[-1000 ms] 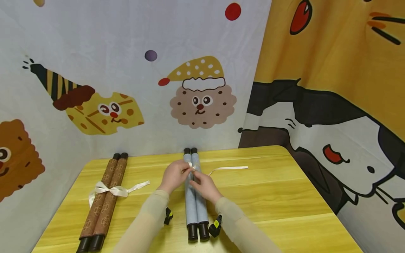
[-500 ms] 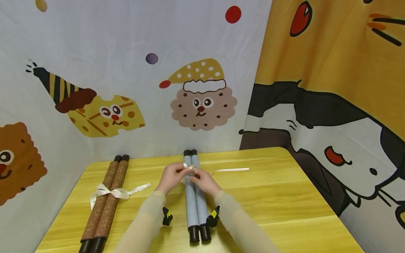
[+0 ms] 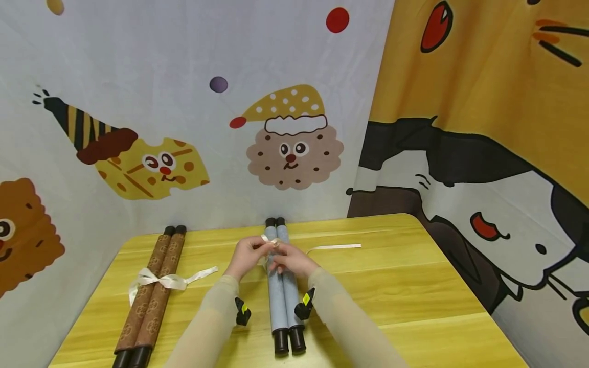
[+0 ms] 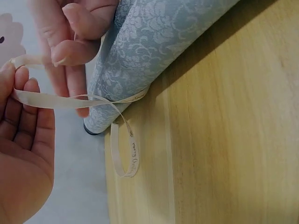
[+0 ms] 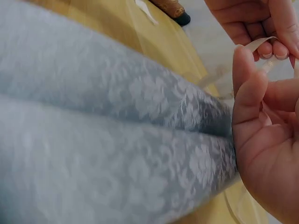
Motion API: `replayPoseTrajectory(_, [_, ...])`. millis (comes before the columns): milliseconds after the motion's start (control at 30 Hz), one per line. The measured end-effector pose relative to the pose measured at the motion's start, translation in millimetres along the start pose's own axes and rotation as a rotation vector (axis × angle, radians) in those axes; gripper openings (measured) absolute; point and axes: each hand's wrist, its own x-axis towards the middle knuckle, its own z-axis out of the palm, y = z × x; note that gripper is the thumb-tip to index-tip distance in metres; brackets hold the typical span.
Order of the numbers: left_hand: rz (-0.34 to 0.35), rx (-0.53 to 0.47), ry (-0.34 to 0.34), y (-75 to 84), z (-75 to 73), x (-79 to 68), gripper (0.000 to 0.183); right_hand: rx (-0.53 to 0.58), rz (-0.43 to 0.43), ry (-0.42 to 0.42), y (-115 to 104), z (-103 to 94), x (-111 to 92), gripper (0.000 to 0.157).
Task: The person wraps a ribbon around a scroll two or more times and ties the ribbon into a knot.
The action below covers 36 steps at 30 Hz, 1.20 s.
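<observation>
A pale blue patterned scroll (image 3: 278, 301), rolled into two side-by-side rolls with dark ends, lies lengthwise on the table. Above its upper half, my left hand (image 3: 246, 258) pinches a narrow cream ribbon (image 4: 46, 99) between thumb and fingertips. My right hand (image 3: 296, 259) meets it from the other side, thumb and index holding a looped part of the ribbon while its other fingers hang over the rolls. The ribbon passes round the scroll, and a loose end (image 3: 336, 247) trails right across the tabletop. Fingers partly hide where the ribbon crosses itself.
To the left lies a brown patterned scroll (image 3: 149, 306), also in two rolls, tied with a white ribbon bow (image 3: 161, 278). The yellow wood-grain table (image 3: 391, 296) ends at the back against a cartoon-printed cloth (image 3: 184, 102).
Both hands stay over the blue scroll, fingertips together. The right hand's fingers have shifted slightly left and regripped around the ribbon. The scrolls lie where they were.
</observation>
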Motion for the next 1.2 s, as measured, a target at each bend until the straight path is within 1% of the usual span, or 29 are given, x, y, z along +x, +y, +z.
replayPoseTrajectory(133, [-0.018, -0.001, 0.025, -4.5, -0.5, 2.0, 0.016, 0.006, 0.011, 0.043, 1, 6.4, 4, 0.033])
replayPoseTrajectory(233, [-0.024, 0.002, 0.045, -7.3, -1.4, 2.6, 0.018, -0.017, 0.022, 0.076, 1, 9.4, 5, 0.025])
replayPoseTrajectory(333, [-0.038, -0.001, 0.062, -8.1, -2.9, 2.0, 0.018, -0.02, 0.037, 0.097, 0, 9.1, 4, 0.017])
replayPoseTrajectory(400, [-0.044, -0.005, 0.073, -8.0, -3.8, 1.4, 0.018, -0.03, 0.038, 0.096, 0, 7.3, 3, 0.014])
replayPoseTrajectory(467, [-0.046, -0.009, 0.081, -7.6, -4.5, 0.5, 0.018, -0.049, 0.035, 0.086, -2, 4.7, 1, 0.015])
replayPoseTrajectory(567, [-0.048, -0.013, 0.089, -7.7, -4.9, -0.7, 0.02, -0.112, 0.031, 0.067, -6, 0.1, -5, 0.019])
replayPoseTrajectory(800, [-0.052, -0.021, 0.11, -10.1, -2.5, -1.6, 0.021, -0.218, 0.07, 0.002, -22, -15.4, -24, 0.025])
replayPoseTrajectory(900, [-0.054, -0.037, 0.125, -10.4, -1.0, -1.9, 0.019, -0.268, 0.067, -0.024, -28, -23.8, -31, 0.027])
replayPoseTrajectory(1067, [-0.068, -0.048, 0.14, -8.9, 0.7, -2.0, 0.018, -0.306, 0.053, -0.039, -39, -35.8, -40, 0.033])
replayPoseTrajectory(1200, [-0.09, -0.05, 0.113, -5.6, 1.6, -2.0, 0.02, -0.305, 0.036, -0.044, -51, -39.2, -45, 0.033])
